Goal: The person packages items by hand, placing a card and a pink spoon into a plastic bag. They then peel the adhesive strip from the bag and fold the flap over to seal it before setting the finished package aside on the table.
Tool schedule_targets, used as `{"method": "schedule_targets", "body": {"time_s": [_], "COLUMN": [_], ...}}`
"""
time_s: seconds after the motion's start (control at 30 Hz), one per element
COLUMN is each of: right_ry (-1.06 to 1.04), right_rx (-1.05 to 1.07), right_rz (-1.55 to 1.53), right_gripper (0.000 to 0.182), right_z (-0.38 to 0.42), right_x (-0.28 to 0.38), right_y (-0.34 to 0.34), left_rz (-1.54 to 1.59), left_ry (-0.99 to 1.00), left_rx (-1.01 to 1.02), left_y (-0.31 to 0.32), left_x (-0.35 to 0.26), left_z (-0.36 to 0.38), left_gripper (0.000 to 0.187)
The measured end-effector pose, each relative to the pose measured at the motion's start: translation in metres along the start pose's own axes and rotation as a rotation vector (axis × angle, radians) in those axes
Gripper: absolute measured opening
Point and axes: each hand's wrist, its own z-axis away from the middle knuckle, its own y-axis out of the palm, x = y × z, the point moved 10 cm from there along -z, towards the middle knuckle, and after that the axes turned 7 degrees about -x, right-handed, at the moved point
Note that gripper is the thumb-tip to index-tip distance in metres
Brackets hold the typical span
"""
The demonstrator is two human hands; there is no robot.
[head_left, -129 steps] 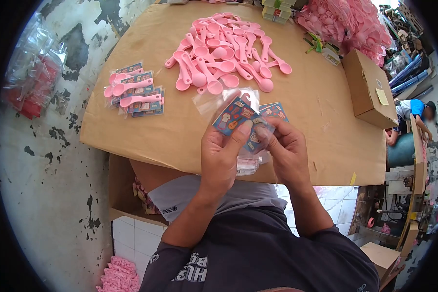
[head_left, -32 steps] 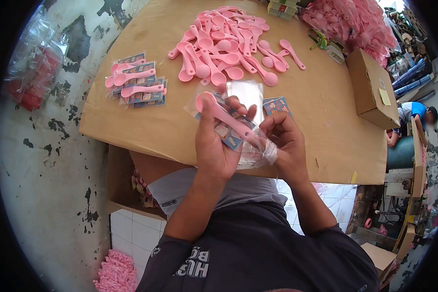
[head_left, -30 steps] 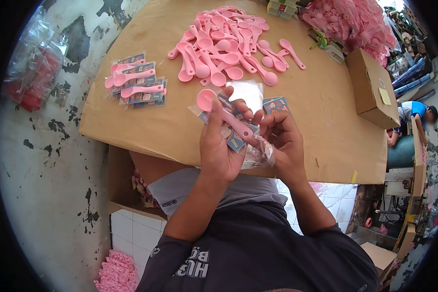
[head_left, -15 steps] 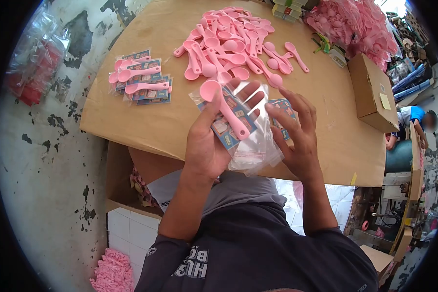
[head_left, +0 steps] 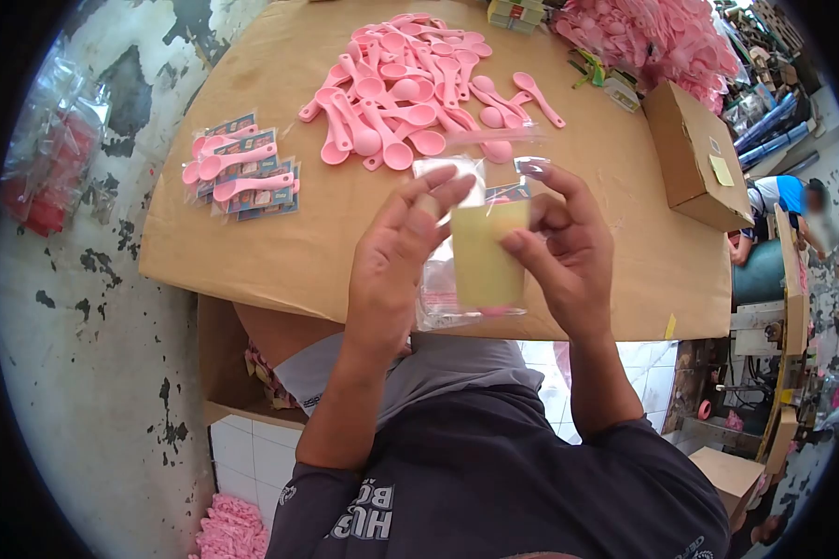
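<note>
Between my hands is a clear plastic packet with the yellowish-green back of a card point(head_left: 487, 265) facing up. Its clear flap point(head_left: 499, 137) stands out at the far end, and a bit of pink shows at the near edge. My right hand point(head_left: 569, 247) pinches the packet's right side between thumb and fingers. On the other side, my left hand point(head_left: 401, 238) has its fingers curled at the clear plastic bags point(head_left: 438, 284) lying against the packet. Part of a blue printed card point(head_left: 508, 193) shows behind the packet.
A large heap of pink measuring spoons point(head_left: 405, 79) lies on the brown-covered table point(head_left: 298, 252). Packed spoons on blue cards point(head_left: 247, 168) are stacked at the left. A cardboard box point(head_left: 694, 158) and a bulging bag of pink spoons point(head_left: 653, 42) stand right. Another person point(head_left: 783, 210) is far right.
The carded pink spoon was facing up in my left hand; now the card's yellowish back shows, and my right hand has closed on the packet. The view has shifted slightly.
</note>
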Motion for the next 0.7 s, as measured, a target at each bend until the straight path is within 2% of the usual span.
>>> {"method": "schedule_targets", "body": {"time_s": [0.03,0.1,0.13,0.23,0.37,0.47,0.57,0.63,0.67,0.7], "right_ry": [-0.002,0.127,0.143,0.208,0.157,0.092,0.034,-0.335,-0.336,-0.459], "right_rx": [-0.006,0.049,0.053,0.016,-0.044,-0.12,-0.195,-0.277,-0.282,-0.272], "right_rz": [0.005,0.008,0.033,-0.045,-0.029,-0.02,0.06,0.499,0.501,0.617], "right_gripper": [0.059,0.066,0.068,0.062,0.056,0.052,0.046,0.036,0.036,0.033], "right_z": [0.001,0.004,0.006,0.01,0.013,0.014,0.012,0.011,0.007,0.007], "right_x": [0.0,-0.014,-0.017,-0.022,-0.026,-0.022,-0.017,0.021,0.023,0.036], "right_y": [-0.002,0.003,0.005,0.002,-0.004,-0.008,-0.017,-0.022,-0.023,-0.018], "left_rz": [0.003,-0.25,-0.236,-0.288,-0.169,-0.181,-0.308,-0.372,-0.372,-0.404], "left_ry": [-0.003,0.03,-0.007,-0.027,-0.021,-0.062,-0.003,-0.054,-0.055,-0.074], "left_rx": [0.006,0.069,0.021,-0.023,-0.123,-0.115,-0.113,-0.082,-0.077,-0.096], "left_y": [0.004,0.016,0.013,0.006,0.011,0.01,0.004,0.007,0.011,0.014], "left_x": [0.0,-0.001,0.003,0.01,0.01,0.015,0.012,0.009,0.008,0.009], "left_z": [0.001,0.004,0.003,0.004,0.008,0.009,0.006,0.009,0.01,0.013], "left_gripper": [0.054,0.045,0.039,0.036,0.035,0.037,0.037,0.043,0.043,0.047]}}
